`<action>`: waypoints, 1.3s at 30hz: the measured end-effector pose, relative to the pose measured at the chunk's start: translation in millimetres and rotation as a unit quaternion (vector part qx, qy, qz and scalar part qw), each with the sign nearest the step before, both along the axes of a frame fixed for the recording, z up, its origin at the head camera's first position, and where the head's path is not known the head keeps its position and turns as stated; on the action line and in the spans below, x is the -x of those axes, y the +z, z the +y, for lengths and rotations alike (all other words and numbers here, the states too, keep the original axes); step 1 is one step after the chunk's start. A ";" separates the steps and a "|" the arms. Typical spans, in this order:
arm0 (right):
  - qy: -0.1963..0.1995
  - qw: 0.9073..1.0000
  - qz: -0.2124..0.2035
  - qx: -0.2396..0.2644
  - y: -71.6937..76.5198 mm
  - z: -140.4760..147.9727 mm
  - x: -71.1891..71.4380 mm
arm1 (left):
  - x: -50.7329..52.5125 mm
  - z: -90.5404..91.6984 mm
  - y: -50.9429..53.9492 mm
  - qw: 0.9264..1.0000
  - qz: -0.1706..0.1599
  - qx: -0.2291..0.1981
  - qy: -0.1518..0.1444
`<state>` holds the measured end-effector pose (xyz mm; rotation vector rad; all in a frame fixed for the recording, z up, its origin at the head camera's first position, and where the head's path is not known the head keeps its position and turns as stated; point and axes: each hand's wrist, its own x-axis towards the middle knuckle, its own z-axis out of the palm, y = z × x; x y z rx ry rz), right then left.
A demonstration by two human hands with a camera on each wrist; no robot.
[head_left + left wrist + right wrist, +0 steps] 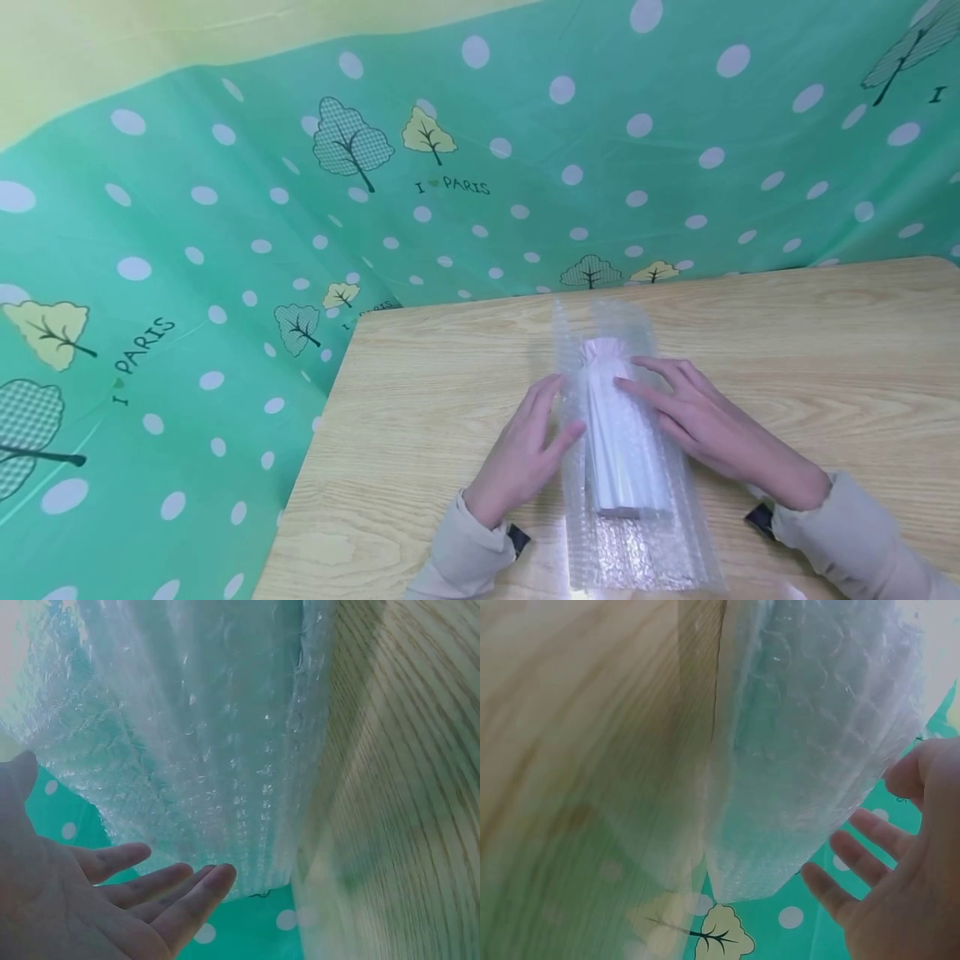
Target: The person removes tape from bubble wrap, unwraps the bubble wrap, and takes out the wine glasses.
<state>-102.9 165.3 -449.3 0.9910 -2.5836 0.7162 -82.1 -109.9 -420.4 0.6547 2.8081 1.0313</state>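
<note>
1. Fingers [196,904] of the left hand [525,446] are spreading loosely, fairly straight and gripping nothing; they are lying along the left edge of the bubble wrap [637,558]. Whether the tips are pressing on it, I cannot tell.
2. The right hand [701,421] is also holding its fingers apart and ungripped, and two of them are reaching over the wrap's right side. Firm contact is not showing clearly.
3. One white pleated item [626,437] is lying lengthwise within the bubble wrap, between the two hands, its gathered end pointing away from the person. The wrap is extending past both ends.
4. As I judge it, the slick film could be slipping from such a light touch, and uneven pressure from the two sides could be skewing the item. Pushing hard could be crushing the pleats or popping bubbles; loose ends could be letting the item slide out.
5. Around these, two sleeves [847,521] are covering the forearms, and two dark wrist pieces [761,521] are showing, one per arm.
6. One wooden counter [420,408] is carrying everything, and one patterned green cloth [450,233] is hanging behind.
</note>
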 end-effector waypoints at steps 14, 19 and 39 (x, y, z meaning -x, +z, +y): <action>-0.014 1.000 -0.024 0.010 3.7 1.0 -2.9 | -0.8 -2.6 2.8 1.000 -0.013 0.003 0.005; -0.026 0.999 -0.038 0.017 3.7 2.0 -3.2 | -0.7 -3.4 4.6 1.000 -0.022 0.001 0.013; -0.066 0.994 -0.082 0.003 4.2 8.7 -10.4 | 2.8 -9.9 2.1 0.999 -0.041 0.016 0.028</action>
